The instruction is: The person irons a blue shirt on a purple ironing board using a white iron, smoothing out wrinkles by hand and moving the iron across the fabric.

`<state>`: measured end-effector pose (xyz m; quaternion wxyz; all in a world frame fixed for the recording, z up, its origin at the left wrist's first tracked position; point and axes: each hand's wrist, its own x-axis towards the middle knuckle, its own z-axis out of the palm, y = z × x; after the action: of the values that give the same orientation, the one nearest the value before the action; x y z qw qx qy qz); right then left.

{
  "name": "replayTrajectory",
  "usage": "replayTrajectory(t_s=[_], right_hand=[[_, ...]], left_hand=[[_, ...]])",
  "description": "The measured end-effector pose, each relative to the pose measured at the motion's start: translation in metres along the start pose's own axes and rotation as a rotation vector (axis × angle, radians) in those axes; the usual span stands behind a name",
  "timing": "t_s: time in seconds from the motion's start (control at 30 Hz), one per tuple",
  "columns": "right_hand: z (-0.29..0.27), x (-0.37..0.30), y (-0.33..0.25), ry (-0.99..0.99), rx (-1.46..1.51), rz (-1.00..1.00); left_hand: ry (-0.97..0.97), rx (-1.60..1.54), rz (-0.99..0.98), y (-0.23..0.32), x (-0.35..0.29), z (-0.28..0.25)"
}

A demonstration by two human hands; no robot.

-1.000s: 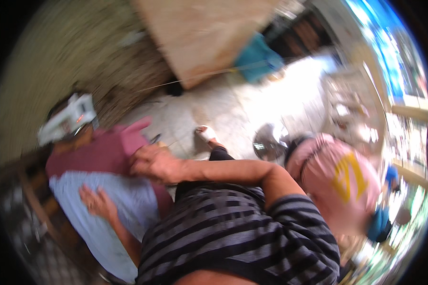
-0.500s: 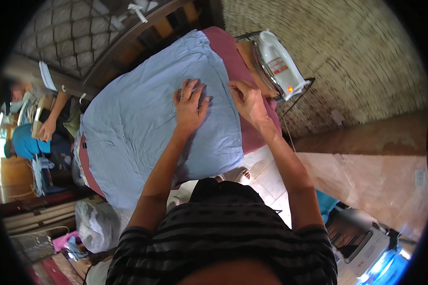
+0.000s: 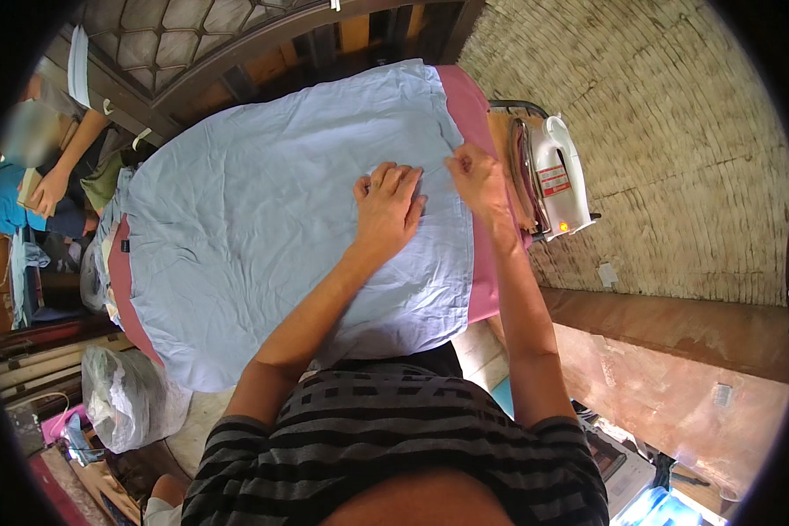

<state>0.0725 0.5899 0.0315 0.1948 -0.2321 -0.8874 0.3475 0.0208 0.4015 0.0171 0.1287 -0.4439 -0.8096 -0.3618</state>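
A light blue cloth (image 3: 237,210), creased on its left side, lies spread over a dark red padded ironing board (image 3: 484,263). My left hand (image 3: 386,212) rests on it right of the middle, fingers apart and slightly bent. Beside it, my right hand (image 3: 479,182) is closed in a pinch at the cloth's right edge, where the red cover shows. Just beyond that hand, a white iron (image 3: 563,175) with a glowing orange light sits at the board's right end. Its metal soleplate is turned toward the board.
A dark wooden frame with lattice (image 3: 210,74) runs behind the board. Rough woven matting (image 3: 666,158) covers the wall at right, above a brownish ledge (image 3: 666,337). A clear plastic bag (image 3: 123,394) stands at lower left. At far left, another person's hand (image 3: 48,188) holds a box-like object.
The view has shifted, so the board and iron sit differently in it. My left hand stays spread on the cloth, and my right hand stays pinched at its right edge.
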Motion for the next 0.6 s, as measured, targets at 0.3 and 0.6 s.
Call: replayTrajectory(t_s=[0.3,0.6], right_hand=[[-0.001,0.002,0.007,0.088,0.001,-0.051],[-0.023,0.001,0.013,0.000,-0.036,-0.278]], left_hand=[[0.008,0.090,0.127,-0.007,0.026,0.011],[-0.109,0.166,0.075,0.019,0.019,0.019]])
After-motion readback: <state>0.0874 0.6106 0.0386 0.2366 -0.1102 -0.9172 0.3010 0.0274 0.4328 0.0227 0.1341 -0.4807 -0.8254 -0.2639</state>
